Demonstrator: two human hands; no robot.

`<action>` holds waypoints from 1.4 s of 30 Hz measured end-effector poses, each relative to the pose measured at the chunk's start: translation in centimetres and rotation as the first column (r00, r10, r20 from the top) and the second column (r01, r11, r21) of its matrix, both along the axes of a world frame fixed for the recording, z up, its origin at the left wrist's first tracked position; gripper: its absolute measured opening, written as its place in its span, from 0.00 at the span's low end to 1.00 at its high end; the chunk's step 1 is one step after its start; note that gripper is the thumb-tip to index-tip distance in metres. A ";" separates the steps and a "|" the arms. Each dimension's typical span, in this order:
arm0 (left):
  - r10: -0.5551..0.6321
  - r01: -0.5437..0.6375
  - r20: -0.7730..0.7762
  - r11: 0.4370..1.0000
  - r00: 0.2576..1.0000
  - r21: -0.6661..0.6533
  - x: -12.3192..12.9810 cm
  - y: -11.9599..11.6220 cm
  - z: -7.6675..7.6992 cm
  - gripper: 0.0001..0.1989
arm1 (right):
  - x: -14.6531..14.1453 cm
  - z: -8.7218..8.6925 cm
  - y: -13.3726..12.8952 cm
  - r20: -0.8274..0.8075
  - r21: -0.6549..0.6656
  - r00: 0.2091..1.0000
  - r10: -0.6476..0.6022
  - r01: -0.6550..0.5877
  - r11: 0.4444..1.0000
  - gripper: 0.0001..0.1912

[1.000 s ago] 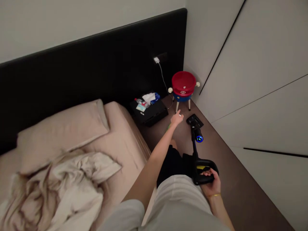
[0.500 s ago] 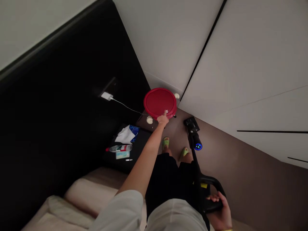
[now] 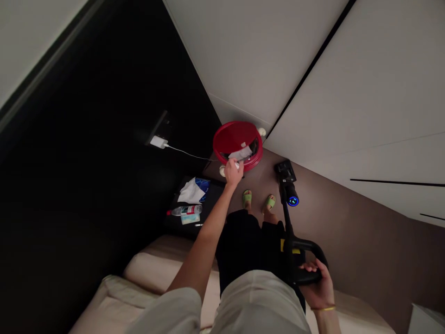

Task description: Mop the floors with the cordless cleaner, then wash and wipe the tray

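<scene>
My left hand (image 3: 234, 172) is at the near rim of a round red trash can (image 3: 256, 157), fingers closed around a small white thing (image 3: 237, 165), too small to name surely. The red lid (image 3: 231, 135) is tilted up at the back, and whitish litter (image 3: 240, 153) shows inside. My right hand (image 3: 318, 280) is wrapped round the black loop handle of a cordless vacuum cleaner (image 3: 285, 211). The vacuum stands on the floor to the right of my feet, its round display ringed in blue light.
On the dark bedside table (image 3: 212, 197) lie white tissue (image 3: 192, 191), a bottle with a red cap (image 3: 186, 210) and a light-blue packet (image 3: 190, 219). A white charger (image 3: 159, 142) with a cable is plugged into the black panel. White cabinet doors (image 3: 365, 106) stand to the right; a bed (image 3: 149, 273) is behind.
The trash can's lid has swung open. My left hand has gone from pressing the lid's front with a finger to the near rim. My right hand keeps hold of the vacuum cleaner.
</scene>
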State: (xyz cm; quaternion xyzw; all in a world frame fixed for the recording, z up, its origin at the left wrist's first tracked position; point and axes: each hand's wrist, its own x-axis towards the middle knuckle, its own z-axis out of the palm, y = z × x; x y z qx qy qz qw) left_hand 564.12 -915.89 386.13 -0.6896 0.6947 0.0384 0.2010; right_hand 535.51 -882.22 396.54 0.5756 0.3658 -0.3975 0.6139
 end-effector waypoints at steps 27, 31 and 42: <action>0.014 -0.237 -0.405 0.829 0.914 -0.507 -0.9 -14.8 3.7 0.27 | 0.2 0.3 -1.0 0.155 0.128 0.988 -0.019 -0.001 0.992 0.18; -0.009 -0.093 -0.568 0.984 0.823 -0.151 -3.3 1.2 0.0 0.17 | 0.0 0.0 -1.7 0.106 0.079 0.994 0.016 -0.024 0.997 0.17; 0.142 0.496 -0.556 0.311 0.819 0.811 -13.5 24.2 1.8 0.29 | -1.5 -2.8 -0.5 -0.088 -0.152 0.906 0.413 -0.423 0.894 0.19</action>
